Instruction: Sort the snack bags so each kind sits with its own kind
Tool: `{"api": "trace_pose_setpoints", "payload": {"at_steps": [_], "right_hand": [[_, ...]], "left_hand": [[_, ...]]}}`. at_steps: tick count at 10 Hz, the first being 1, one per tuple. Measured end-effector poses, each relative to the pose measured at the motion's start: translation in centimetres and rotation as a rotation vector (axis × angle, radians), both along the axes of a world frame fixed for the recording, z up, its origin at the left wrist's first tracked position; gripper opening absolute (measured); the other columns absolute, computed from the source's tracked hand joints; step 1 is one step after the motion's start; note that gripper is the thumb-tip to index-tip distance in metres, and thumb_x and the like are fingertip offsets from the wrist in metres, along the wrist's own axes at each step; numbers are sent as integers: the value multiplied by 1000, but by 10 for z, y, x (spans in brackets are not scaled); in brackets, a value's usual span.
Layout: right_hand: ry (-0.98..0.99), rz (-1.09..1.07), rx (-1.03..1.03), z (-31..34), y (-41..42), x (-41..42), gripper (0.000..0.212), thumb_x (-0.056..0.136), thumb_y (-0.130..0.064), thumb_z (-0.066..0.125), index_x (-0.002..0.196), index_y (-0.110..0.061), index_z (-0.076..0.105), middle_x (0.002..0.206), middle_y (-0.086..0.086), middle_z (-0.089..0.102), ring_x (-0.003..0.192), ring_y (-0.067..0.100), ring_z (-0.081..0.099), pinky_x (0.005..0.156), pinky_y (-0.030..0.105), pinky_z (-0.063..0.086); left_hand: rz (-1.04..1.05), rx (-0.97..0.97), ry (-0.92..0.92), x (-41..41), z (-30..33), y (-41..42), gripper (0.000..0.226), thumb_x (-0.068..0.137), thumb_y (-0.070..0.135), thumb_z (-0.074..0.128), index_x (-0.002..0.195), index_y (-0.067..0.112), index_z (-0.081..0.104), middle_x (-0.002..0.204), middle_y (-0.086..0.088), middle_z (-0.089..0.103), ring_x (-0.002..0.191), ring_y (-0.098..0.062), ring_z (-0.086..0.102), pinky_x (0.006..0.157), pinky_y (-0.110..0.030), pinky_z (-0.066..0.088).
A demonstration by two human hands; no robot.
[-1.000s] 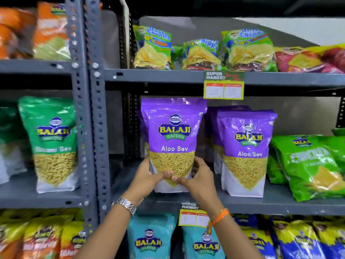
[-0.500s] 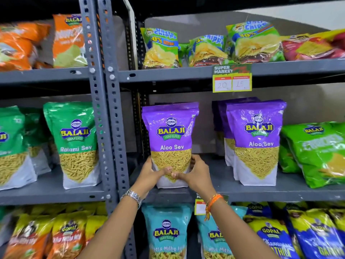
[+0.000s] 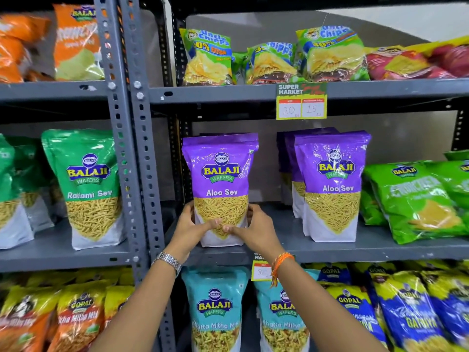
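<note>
Racking fills my view, and I take the grey upright post [image 3: 128,138] as my landmark. Left of the post, on the middle level, a green Ratlami Sev pouch [image 3: 87,186] stands upright, face out, with more green pouches beyond it. Just right of the post, on the middle shelf [image 3: 380,247], stands the purple Aloo Sev pouch [image 3: 220,189] I am handling: its long axis runs vertical, sealed top edge up, flat bottom resting on the shelf board, printed face turned straight toward me. It is purple on the upper half with a yellow and blue Balaji Wafers logo, white lettering below that, a window of thin yellow strands, and a white base. My left hand [image 3: 189,231] wraps the pouch's lower left side, thumb across the front, a metal watch [image 3: 167,261] on the wrist. My right hand [image 3: 255,231] mirrors it on the lower right side, thumb on the front, the two thumbs nearly meeting at the middle; an orange thread band [image 3: 281,262] circles that wrist. Both hands are closed on the pouch, forearms rising from the bottom of my view and converging. Farther right of the post, apart from the held pouch, a group of matching Aloo Sev pouches [image 3: 332,184] stands upright in a row front to back. Beyond those lie light green bags [image 3: 416,199], tilted back. A price tag [image 3: 301,100] hangs from the shelf edge above.
</note>
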State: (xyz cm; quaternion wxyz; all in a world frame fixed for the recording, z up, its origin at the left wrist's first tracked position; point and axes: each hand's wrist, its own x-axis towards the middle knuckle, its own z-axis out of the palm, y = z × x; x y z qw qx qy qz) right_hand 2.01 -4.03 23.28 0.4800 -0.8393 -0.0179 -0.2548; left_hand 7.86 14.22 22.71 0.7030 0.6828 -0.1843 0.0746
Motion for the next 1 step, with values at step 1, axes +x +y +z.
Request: {"api": "trace_pose_setpoints", "payload": {"at_steps": [1], "right_hand": [[-127, -57, 169, 0, -14, -21, 96, 71, -41, 90, 149, -10, 41, 149, 11, 55, 132, 22, 56, 104, 33, 50]], "left_hand": [[89, 8, -67, -10, 1, 6, 118, 57, 36, 97, 154, 18, 34, 159, -4, 45, 144, -18, 47, 119, -39, 38]]}}
